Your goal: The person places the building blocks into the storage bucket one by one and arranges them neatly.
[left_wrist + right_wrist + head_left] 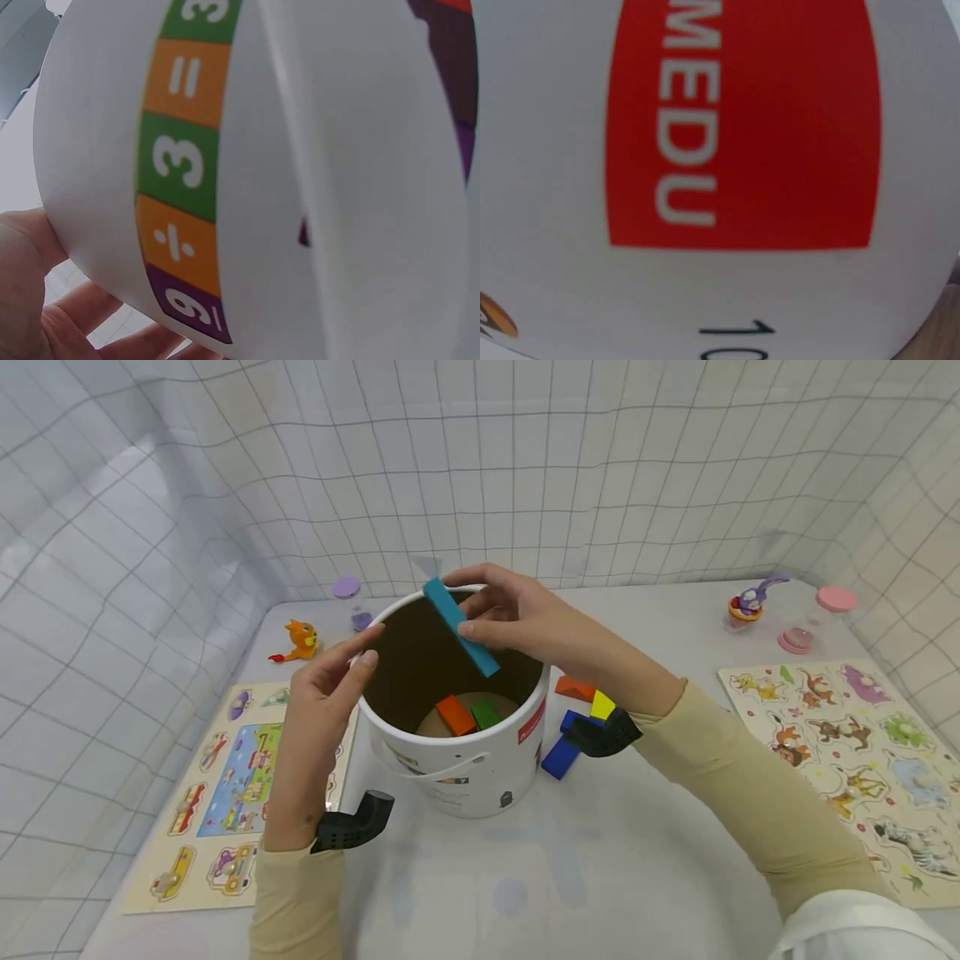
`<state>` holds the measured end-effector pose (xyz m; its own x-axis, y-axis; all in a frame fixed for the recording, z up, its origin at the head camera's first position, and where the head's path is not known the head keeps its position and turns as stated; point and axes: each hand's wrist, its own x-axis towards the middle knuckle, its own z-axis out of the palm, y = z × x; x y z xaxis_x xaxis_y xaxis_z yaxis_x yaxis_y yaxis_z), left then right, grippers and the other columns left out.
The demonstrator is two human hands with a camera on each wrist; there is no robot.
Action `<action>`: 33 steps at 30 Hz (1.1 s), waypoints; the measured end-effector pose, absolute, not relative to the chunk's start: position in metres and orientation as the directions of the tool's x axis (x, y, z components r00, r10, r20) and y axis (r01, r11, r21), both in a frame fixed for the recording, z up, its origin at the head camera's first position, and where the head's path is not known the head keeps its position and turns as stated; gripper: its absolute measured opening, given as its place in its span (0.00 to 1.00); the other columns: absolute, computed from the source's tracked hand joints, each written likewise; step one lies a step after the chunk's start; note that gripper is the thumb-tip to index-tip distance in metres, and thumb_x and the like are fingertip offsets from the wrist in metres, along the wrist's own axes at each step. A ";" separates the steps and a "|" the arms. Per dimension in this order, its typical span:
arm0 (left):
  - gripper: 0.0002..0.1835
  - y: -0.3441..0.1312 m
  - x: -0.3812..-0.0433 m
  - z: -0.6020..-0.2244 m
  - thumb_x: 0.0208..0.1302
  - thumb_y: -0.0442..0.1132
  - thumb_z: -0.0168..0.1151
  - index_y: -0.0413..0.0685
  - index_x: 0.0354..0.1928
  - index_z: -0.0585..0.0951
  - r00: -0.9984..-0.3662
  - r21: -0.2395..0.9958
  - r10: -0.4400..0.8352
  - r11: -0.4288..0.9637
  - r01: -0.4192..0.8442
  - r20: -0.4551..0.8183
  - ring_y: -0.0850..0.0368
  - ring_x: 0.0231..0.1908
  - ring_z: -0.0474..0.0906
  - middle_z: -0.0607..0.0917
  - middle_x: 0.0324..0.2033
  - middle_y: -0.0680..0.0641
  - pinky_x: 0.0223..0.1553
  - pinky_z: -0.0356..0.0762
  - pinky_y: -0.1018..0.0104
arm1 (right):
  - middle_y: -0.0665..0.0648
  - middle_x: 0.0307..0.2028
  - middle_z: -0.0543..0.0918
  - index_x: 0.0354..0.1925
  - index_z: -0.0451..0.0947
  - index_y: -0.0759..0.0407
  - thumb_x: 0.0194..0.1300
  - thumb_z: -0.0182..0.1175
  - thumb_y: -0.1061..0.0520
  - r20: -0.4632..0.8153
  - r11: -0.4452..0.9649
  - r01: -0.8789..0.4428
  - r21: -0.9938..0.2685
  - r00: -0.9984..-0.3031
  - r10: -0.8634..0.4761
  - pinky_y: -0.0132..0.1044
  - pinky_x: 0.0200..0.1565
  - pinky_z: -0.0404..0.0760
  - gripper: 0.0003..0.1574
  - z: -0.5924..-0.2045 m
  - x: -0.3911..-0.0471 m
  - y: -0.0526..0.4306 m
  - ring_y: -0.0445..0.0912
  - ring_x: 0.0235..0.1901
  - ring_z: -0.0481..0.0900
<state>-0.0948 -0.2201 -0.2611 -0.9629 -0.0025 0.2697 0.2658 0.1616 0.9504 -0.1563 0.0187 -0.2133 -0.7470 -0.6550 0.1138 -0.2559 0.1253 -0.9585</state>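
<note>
Over the opening of a white bucket, my right hand pinches a long light-blue block between thumb and fingers. The block slants down to the right above the bucket's inside. On the bucket floor lie an orange-red block and a green block. My left hand rests at the left rim with thumb and index finger extended. In the left wrist view its fingers lie along the bucket's side. The right wrist view shows only the bucket wall with a red label.
Blue blocks, an orange-red block and a yellow block lie right of the bucket. Peg puzzle boards flank both sides. Behind stand an orange toy figure, a purple toy and pink-lidded jar. White gridded curtains enclose the table.
</note>
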 end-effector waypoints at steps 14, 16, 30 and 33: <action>0.19 -0.224 -0.091 -0.263 0.64 0.42 0.51 0.48 0.57 0.72 -0.964 0.956 0.000 0.128 0.264 0.266 0.50 0.48 0.71 0.73 0.52 0.44 0.42 0.75 0.72 | 0.52 0.39 0.78 0.57 0.64 0.55 0.61 0.55 0.55 -0.115 0.479 -0.579 -0.660 -0.552 -0.826 0.33 0.42 0.74 0.25 -0.218 -0.178 -0.014 0.42 0.40 0.75; 0.19 -0.224 -0.092 -0.264 0.64 0.41 0.50 0.47 0.57 0.72 -0.961 0.953 0.002 0.127 0.275 0.277 0.50 0.47 0.72 0.74 0.52 0.44 0.42 0.75 0.71 | 0.51 0.38 0.78 0.56 0.65 0.55 0.61 0.55 0.55 -0.095 0.486 -0.623 -0.613 -0.553 -0.828 0.32 0.43 0.73 0.25 -0.219 -0.176 -0.015 0.41 0.40 0.75; 0.19 -0.222 -0.094 -0.265 0.63 0.42 0.52 0.48 0.56 0.73 -0.966 0.957 -0.003 0.140 0.255 0.258 0.48 0.51 0.68 0.72 0.55 0.44 0.45 0.73 0.70 | 0.53 0.42 0.78 0.47 0.74 0.63 0.61 0.53 0.65 0.614 0.077 -0.708 -0.702 -0.657 -0.438 0.33 0.46 0.75 0.14 -0.256 -0.135 0.041 0.42 0.43 0.75; 0.19 -0.222 -0.095 -0.264 0.63 0.43 0.53 0.49 0.56 0.73 -0.965 0.955 0.003 0.147 0.259 0.262 0.48 0.52 0.67 0.72 0.55 0.44 0.46 0.72 0.70 | 0.58 0.43 0.77 0.48 0.72 0.65 0.63 0.51 0.65 0.544 0.047 -0.583 -0.811 -0.782 -0.304 0.32 0.47 0.74 0.15 -0.272 -0.123 0.078 0.47 0.44 0.75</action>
<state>-0.0952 -0.2217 -0.2641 -0.9652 0.0034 0.2616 0.2592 0.1473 0.9545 -0.1234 0.0778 -0.2716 -0.7822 -0.3038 0.5440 -0.5826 0.0473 -0.8114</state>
